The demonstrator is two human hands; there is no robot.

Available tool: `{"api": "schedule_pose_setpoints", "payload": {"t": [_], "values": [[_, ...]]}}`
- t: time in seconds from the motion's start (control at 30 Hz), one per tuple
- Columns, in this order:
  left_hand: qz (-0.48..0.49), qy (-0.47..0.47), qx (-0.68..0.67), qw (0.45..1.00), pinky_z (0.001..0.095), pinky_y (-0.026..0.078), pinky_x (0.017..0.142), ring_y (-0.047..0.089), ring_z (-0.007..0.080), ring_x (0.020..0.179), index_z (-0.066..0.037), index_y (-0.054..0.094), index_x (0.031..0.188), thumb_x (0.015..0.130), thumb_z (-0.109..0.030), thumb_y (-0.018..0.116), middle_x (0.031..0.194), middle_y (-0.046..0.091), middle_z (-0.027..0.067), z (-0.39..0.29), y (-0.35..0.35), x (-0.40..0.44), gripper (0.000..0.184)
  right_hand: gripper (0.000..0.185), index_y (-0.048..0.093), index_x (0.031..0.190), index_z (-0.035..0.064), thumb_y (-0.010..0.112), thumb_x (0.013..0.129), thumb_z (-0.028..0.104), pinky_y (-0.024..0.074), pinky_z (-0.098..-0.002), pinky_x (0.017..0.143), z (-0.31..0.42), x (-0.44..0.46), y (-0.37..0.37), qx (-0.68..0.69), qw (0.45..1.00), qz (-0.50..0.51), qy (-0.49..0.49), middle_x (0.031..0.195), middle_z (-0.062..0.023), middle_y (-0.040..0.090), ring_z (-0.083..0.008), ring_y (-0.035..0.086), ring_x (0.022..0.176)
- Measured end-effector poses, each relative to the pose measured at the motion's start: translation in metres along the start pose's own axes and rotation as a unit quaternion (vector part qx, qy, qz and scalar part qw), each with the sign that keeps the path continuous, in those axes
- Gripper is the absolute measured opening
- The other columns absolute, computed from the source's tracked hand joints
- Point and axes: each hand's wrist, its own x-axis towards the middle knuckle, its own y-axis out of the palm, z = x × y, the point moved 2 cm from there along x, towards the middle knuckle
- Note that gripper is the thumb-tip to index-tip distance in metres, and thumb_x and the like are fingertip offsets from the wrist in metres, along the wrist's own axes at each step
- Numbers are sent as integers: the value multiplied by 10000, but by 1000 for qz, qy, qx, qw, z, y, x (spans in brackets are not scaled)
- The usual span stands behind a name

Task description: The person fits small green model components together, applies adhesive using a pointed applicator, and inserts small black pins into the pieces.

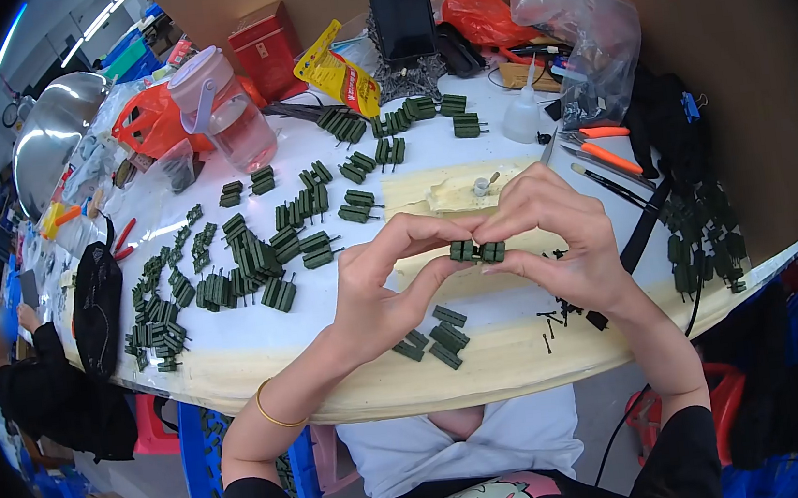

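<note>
My left hand (392, 274) pinches a small dark green moulded block (461, 250) between thumb and fingertips. A similar green block (494, 253) is pinched in my right hand (553, 238). The two blocks sit side by side above the table; whether they are joined I cannot make out. Below my left hand lie several loose green blocks (447, 337). Thin black pins (548, 323) are scattered under my right hand. Many more green pieces (251, 250), some with thin black rods sticking out, stand in groups on the left of the white table (348, 322).
A pink-lidded jug (236, 130), a yellow packet (337, 71) and a phone (400, 6) stand at the back. Orange-handled tools (608, 157) and a squeeze bottle (522, 110) lie right. More dark pieces (699, 237) sit at the right edge. Another person (53, 382) sits far left.
</note>
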Motion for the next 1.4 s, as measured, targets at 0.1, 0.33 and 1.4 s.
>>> {"api": "schedule_pose_setpoints", "payload": {"t": [0.1,0.33,1.4], "values": [[-20,-14,2,1000,288,558,863,689,227,974,19,628,1021,743,134,632,1104,689,146,0,1,1,300,288,711,906,70,761,643,-36,440,-300,769,1,2,1,-15,1000,-13,0,894,-19,668,-179,512,831],[-57,18,-23,998,314,542,887,670,242,1008,12,638,1023,725,103,689,1119,684,146,-3,7,3,315,298,711,913,68,757,641,-46,448,-304,797,2,1,5,-25,998,-51,16,895,-19,682,-184,530,846],[-111,96,86,986,316,484,885,589,197,958,-77,711,911,629,14,796,916,694,18,-7,8,4,309,336,674,914,49,698,610,-91,486,-320,825,3,-3,17,-41,994,-95,-19,928,-64,706,-209,583,904]]}}
